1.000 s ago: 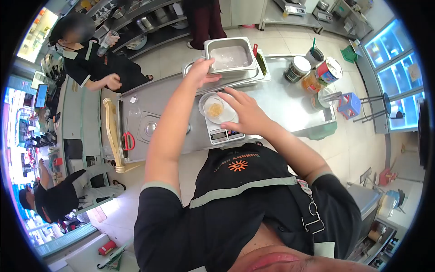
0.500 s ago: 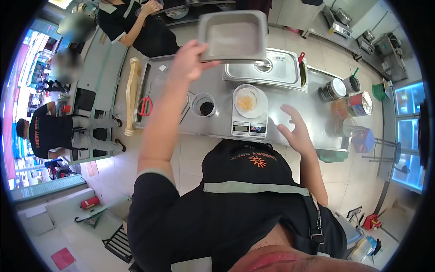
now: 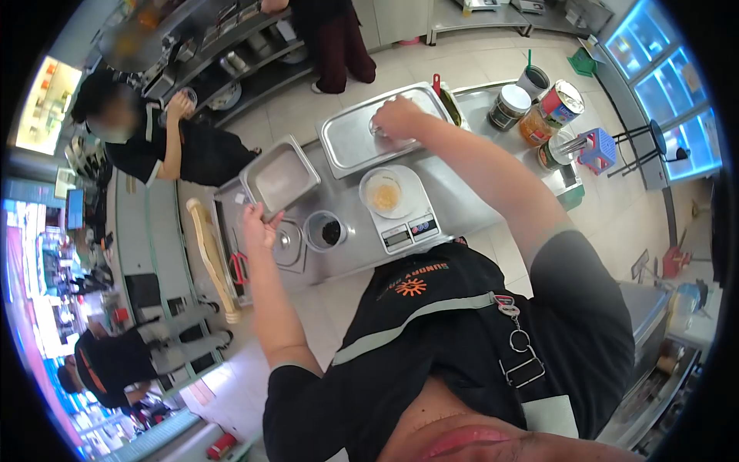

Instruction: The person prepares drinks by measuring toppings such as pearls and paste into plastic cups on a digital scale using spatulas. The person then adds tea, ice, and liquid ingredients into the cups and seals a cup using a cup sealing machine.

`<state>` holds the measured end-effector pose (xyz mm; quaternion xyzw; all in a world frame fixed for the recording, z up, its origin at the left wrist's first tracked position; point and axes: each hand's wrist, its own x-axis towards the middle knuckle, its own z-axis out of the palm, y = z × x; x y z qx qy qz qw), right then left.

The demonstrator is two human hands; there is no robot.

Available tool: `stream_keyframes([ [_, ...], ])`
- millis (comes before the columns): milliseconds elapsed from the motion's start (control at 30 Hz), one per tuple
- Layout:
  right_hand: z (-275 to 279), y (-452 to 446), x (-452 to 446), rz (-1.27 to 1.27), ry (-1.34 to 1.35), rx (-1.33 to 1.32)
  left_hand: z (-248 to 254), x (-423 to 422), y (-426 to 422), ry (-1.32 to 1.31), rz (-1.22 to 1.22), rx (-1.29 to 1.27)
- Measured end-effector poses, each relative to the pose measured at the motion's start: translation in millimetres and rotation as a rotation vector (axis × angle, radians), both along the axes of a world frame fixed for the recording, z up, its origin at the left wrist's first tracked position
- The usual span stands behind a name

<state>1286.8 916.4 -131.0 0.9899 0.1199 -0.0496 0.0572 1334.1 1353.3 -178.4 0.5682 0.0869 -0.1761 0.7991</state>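
Note:
My left hand (image 3: pixel 262 226) grips the near rim of an empty-looking rectangular metal pan (image 3: pixel 279 175), tilted above the left part of the steel table. On the right, my right hand (image 3: pixel 399 121) is closed at the knob of a long metal lid (image 3: pixel 350 146); the fingers hide most of the knob. Between my arms stands a white digital scale (image 3: pixel 412 202) carrying a clear cup (image 3: pixel 382 192) with pale yellow pieces. A clear cup with black contents (image 3: pixel 327 231) sits to its left. A smaller metal lid (image 3: pixel 286 240) lies beside that cup.
Red scissors (image 3: pixel 239 268) lie at the left edge, near a cream-coloured bar (image 3: pixel 213 258). Several jars and cans, including a white-lidded jar (image 3: pixel 509 106), stand at the right end, with a blue basket (image 3: pixel 597 150). A co-worker (image 3: pixel 173 142) stands across the table.
The pan in my left hand has moved left and down from above the long lid. My right hand has gone from open in the air to the lid's knob. The view has turned.

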Motion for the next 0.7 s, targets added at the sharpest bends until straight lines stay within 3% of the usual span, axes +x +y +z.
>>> stream_keyframes([
  [133, 2, 14, 19, -0.006, 0.124, -0.055, -45, 14, -8, 0.07, -0.025, -0.032],
  [267, 15, -18, 29, -0.034, 0.081, 0.334, -60, 18, -4, 0.069, -0.092, -0.082],
  [367, 80, -35, 23, -0.026, 0.019, 0.426, -55, 20, -9, 0.088, -0.108, -0.072],
  [500, 166, -60, 4, -0.099, -0.051, 0.819, -53, 24, -5, 0.115, -0.158, -0.013],
  [533, 175, -56, -4, 0.002, -0.15, 1.16, -47, 26, -7, 0.149, -0.197, -0.002],
  [600, 189, -44, -23, 0.005, -0.199, 1.461, -20, 16, -8, 0.193, -0.23, 0.014],
  [667, 189, -27, -31, 0.008, -0.23, 1.685, 11, 5, -18, 0.208, -0.141, 0.372],
  [700, 187, -16, -35, 0.018, -0.232, 1.768, 15, -3, -18, 0.196, -0.132, 0.367],
])
